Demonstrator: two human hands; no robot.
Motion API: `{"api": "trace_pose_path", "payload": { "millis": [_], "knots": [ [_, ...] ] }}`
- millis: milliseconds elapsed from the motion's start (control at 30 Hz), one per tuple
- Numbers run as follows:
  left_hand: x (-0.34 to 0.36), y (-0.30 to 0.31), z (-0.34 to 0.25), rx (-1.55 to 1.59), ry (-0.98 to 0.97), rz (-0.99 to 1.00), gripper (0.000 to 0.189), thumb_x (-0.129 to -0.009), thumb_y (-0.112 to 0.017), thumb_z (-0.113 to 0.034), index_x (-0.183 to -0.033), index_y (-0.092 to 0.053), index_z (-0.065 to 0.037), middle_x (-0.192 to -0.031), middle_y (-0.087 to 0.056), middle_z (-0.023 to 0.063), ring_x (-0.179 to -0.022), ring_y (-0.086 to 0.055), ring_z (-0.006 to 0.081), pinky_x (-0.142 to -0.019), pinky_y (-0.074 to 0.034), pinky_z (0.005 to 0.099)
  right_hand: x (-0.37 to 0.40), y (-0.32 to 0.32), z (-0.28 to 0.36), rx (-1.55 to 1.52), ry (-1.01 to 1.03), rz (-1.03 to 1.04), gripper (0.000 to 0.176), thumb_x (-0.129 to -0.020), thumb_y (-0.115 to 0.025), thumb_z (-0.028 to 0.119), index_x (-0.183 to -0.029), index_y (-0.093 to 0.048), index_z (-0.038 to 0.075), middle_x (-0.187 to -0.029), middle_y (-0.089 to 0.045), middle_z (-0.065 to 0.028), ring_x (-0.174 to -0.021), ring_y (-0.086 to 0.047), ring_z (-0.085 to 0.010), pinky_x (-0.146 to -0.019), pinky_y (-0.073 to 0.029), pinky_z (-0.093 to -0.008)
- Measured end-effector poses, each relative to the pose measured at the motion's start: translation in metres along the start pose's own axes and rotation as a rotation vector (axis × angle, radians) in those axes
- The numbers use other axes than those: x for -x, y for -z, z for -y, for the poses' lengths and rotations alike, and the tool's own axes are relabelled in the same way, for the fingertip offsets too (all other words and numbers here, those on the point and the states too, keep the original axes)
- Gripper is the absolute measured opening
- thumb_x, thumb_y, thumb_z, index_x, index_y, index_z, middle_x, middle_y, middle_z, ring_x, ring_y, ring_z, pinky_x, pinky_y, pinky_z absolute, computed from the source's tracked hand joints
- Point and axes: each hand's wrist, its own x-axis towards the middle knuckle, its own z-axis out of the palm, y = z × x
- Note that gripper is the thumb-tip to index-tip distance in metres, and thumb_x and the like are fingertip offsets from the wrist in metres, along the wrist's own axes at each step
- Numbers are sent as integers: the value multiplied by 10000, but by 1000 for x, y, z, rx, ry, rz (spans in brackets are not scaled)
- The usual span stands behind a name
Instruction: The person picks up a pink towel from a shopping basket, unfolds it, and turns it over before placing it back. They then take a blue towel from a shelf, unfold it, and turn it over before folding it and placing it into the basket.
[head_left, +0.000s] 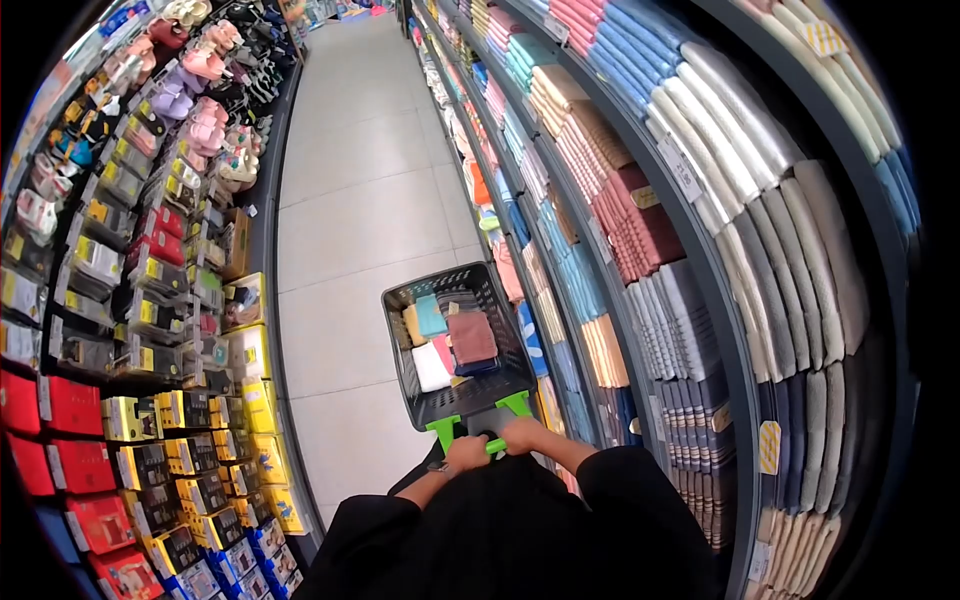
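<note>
Both of my hands are on the green handle (496, 446) of a dark grey shopping basket cart (400, 345), just in front of my body. My left hand (466, 454) wraps round the left part of the handle, and a dark band shows at that wrist. Close beside it, my right hand (522, 436) is closed round the right part. Inside the basket lie several folded towels: a dusty-pink one (472, 337), a teal one (431, 315), a white one (432, 368), a yellowish one and a dark striped one.
Shelves of stacked folded towels (640, 225) line the right side, close to the cart. On the left, a rack holds slippers (205, 125), packaged goods and boxes (185, 445). A grey tiled aisle floor (350, 200) runs ahead between them.
</note>
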Motion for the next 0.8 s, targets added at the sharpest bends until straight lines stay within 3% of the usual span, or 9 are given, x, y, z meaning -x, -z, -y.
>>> {"api": "trace_pose_path", "payload": {
  "millis": [200,400,633,667,800],
  "knots": [
    [-28,23,8,112,-39,-10,277,-751,-540,-252,-921,-663,-71,-857,-668,212,-830,-646,389,-744,-504,496,-14,25,-11,47,-100,-60,208,-693,-620,236,-782,-701,67,-813,-687,-163,-803,-669,-341,-716,-538,-452],
    [-36,71,30,100,-61,33,282,-753,-526,-232,-922,-666,-54,-896,-665,227,-872,-640,397,-782,-497,495,-58,26,-18,56,-120,-108,202,-700,-618,214,-839,-680,80,-805,-680,-162,-797,-664,-342,-702,-526,-454],
    [-62,86,66,42,-52,48,314,-734,-528,-219,-960,-676,-59,-923,-671,216,-899,-639,394,-800,-502,481,-89,45,-12,-4,-191,-213,190,-687,-628,171,-838,-676,66,-819,-675,-169,-812,-658,-352,-715,-522,-469],
    [-67,89,71,18,-54,55,317,-737,-528,-222,-966,-676,-62,-934,-671,213,-902,-639,394,-801,-503,481,-96,47,-15,-3,-170,-196,183,-738,-605,191,-869,-662,77,-842,-675,-179,-824,-659,-366,-712,-525,-474],
    [-86,112,88,-36,-44,64,353,-749,-530,-244,-1032,-659,-78,-963,-671,211,-903,-645,385,-798,-504,485,-108,82,-12,-11,-203,-208,184,-755,-593,180,-904,-656,93,-878,-677,-158,-853,-656,-349,-721,-522,-465]
  ]
}}
